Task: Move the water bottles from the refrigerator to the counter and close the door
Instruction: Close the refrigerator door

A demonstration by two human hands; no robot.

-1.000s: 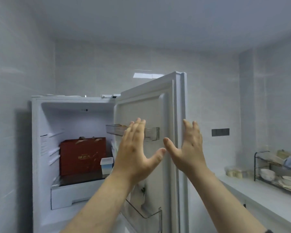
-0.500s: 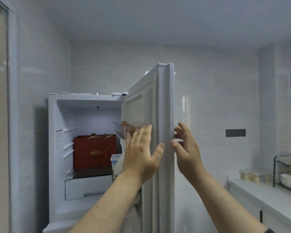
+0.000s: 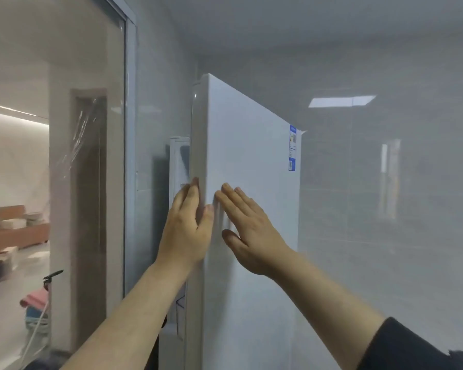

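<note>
The white refrigerator door (image 3: 251,161) is partly swung, its outer face turned toward me with a blue label near its far top corner. A narrow strip of the refrigerator body (image 3: 177,166) shows in the gap at the door's left edge. My left hand (image 3: 189,225) lies along that free edge, fingers straight and thumb over the front corner. My right hand (image 3: 247,228) is pressed flat on the door's outer face, fingers spread. Neither hand holds anything. No water bottles and no counter are in view.
A glass sliding door with a pale frame (image 3: 130,156) stands just left of the refrigerator; a room with a sofa (image 3: 14,231) shows through it. Grey tiled wall (image 3: 385,209) fills the right side.
The door has swung from wide open to nearly shut, hiding the interior and its red box. My right hand went from the edge to the outer face. My view turned left; the counter left the frame.
</note>
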